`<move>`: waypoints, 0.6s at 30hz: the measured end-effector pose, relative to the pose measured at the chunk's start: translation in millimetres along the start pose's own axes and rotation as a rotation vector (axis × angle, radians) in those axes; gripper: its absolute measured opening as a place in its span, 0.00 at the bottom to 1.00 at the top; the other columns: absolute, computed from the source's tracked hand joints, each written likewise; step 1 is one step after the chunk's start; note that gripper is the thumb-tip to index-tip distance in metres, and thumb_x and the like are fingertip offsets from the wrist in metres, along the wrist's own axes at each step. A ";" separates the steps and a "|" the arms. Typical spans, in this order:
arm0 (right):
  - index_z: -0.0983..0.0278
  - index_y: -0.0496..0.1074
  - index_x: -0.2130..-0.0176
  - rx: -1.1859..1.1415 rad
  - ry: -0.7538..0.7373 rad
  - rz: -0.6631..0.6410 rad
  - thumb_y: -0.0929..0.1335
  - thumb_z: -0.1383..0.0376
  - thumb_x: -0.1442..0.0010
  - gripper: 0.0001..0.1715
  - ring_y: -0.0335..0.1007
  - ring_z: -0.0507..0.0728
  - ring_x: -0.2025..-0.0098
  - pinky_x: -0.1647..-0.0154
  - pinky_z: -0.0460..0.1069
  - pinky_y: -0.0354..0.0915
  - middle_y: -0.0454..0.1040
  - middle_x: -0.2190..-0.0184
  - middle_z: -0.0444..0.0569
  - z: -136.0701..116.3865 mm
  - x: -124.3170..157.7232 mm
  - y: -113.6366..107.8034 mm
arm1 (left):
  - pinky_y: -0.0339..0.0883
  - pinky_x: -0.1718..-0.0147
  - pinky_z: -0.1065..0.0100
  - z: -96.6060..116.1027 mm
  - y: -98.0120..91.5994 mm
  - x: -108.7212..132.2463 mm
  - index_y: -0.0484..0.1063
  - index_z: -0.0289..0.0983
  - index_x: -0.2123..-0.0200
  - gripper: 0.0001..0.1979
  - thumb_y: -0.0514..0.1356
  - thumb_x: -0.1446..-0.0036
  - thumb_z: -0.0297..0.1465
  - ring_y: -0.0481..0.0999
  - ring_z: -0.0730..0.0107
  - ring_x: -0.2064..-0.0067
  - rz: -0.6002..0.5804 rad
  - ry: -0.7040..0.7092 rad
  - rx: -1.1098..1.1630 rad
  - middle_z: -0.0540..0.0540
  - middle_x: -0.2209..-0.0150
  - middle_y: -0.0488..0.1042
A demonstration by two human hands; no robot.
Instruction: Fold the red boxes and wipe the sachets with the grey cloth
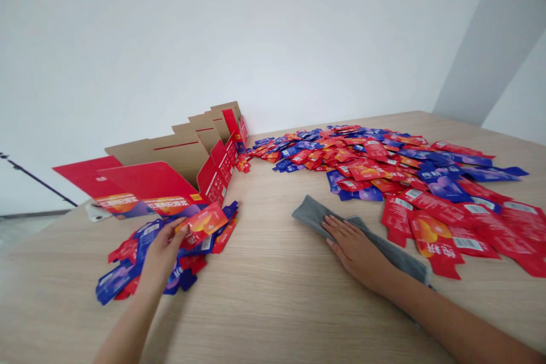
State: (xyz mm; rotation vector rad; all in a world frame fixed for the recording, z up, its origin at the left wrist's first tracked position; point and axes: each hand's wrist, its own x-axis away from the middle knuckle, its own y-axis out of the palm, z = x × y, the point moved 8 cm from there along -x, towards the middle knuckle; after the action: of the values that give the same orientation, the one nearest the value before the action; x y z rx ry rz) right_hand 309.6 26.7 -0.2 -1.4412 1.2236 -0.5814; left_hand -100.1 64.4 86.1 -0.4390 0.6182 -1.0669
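Observation:
My left hand [164, 247] pinches a red-orange packet [203, 224] by its left end, holding it over a small heap of red and blue packets [117, 281]. Right behind that heap stand red cardboard boxes [149, 182] with brown insides and raised flaps. My right hand [356, 247] lies flat, fingers stretched out, on a grey cloth [313, 213] spread on the table. Part of the cloth is hidden under the hand and forearm. Close to the cloth's right side lie red packets with white labels [441, 207].
A large pile of red and blue packets [354, 156] covers the back and right of the wooden table [256, 290]. A white wall [273, 40] rises behind it. At the far left is a thin black pole [40, 182], and a white object [97, 212] sits beside the boxes.

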 end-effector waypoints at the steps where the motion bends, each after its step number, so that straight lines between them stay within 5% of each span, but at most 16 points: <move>1: 0.71 0.61 0.42 0.004 0.001 -0.007 0.54 0.61 0.35 0.27 0.51 0.59 0.38 0.39 0.60 0.51 0.59 0.40 0.57 -0.1 -0.2 0.9 | 0.65 0.52 0.53 -4.4 -13.9 -5.1 0.68 0.33 0.52 0.29 0.55 0.54 0.46 0.70 0.50 0.50 0.087 0.071 -0.174 0.38 0.54 0.73; 3: 0.71 0.61 0.42 0.008 0.003 -0.016 0.54 0.61 0.35 0.28 0.51 0.59 0.38 0.39 0.60 0.51 0.59 0.40 0.58 0.6 -0.6 2.0 | 0.56 0.47 0.45 -16.1 -14.7 -7.0 0.63 0.33 0.45 0.32 0.53 0.51 0.45 0.59 0.45 0.41 0.098 0.171 -0.470 0.36 0.43 0.64; 5: 0.70 0.61 0.42 0.001 0.004 -0.011 0.54 0.60 0.35 0.28 0.51 0.59 0.38 0.38 0.60 0.51 0.59 0.40 0.57 1.6 -0.6 1.7 | 0.50 0.45 0.40 -33.9 5.3 -2.7 0.61 0.38 0.43 0.29 0.49 0.46 0.42 0.52 0.46 0.37 -0.051 0.208 -0.650 0.40 0.39 0.58; 7: 0.69 0.61 0.42 -0.011 0.006 -0.003 0.54 0.60 0.35 0.27 0.50 0.59 0.37 0.38 0.60 0.51 0.58 0.40 0.57 2.2 -0.2 1.1 | 0.46 0.45 0.38 -46.7 21.8 3.2 0.63 0.42 0.44 0.25 0.45 0.43 0.39 0.48 0.47 0.36 -0.170 0.228 -0.745 0.44 0.38 0.58; 9: 0.69 0.61 0.42 -0.020 0.009 -0.007 0.55 0.61 0.36 0.27 0.50 0.59 0.37 0.38 0.60 0.51 0.58 0.40 0.56 1.9 0.2 1.0 | 0.42 0.43 0.38 -42.0 25.9 5.9 0.65 0.42 0.45 0.24 0.44 0.42 0.39 0.50 0.49 0.36 -0.157 0.286 -0.769 0.44 0.40 0.61; 13: 0.69 0.61 0.42 -0.025 0.029 -0.022 0.55 0.61 0.36 0.27 0.51 0.60 0.38 0.39 0.61 0.52 0.58 0.40 0.56 0.4 -0.5 1.4 | 0.47 0.40 0.52 14.6 41.9 13.9 0.66 0.40 0.47 0.23 0.47 0.42 0.41 0.60 0.56 0.40 -0.075 0.533 -0.571 0.43 0.45 0.67; 15: 0.68 0.62 0.42 -0.028 0.038 -0.020 0.55 0.62 0.36 0.27 0.51 0.60 0.38 0.39 0.61 0.52 0.58 0.40 0.56 -0.4 -1.4 0.9 | 0.51 0.40 0.58 47.3 77.9 20.1 0.63 0.39 0.45 0.23 0.45 0.39 0.40 0.61 0.63 0.40 -0.174 0.649 -0.460 0.43 0.43 0.66; 18: 0.67 0.62 0.42 -0.048 0.040 -0.005 0.56 0.61 0.36 0.26 0.51 0.60 0.38 0.39 0.60 0.52 0.58 0.39 0.55 -1.4 -2.3 -0.5 | 0.50 0.40 0.59 81.8 160.6 18.9 0.59 0.35 0.42 0.24 0.45 0.38 0.39 0.58 0.64 0.39 -0.373 0.736 -0.436 0.40 0.41 0.62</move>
State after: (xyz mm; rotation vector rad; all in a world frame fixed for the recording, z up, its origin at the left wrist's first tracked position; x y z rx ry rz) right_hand 307.8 28.1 1.3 -1.4798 1.2733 -0.5903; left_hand 67.8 118.5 44.9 -0.5499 1.4816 -1.4623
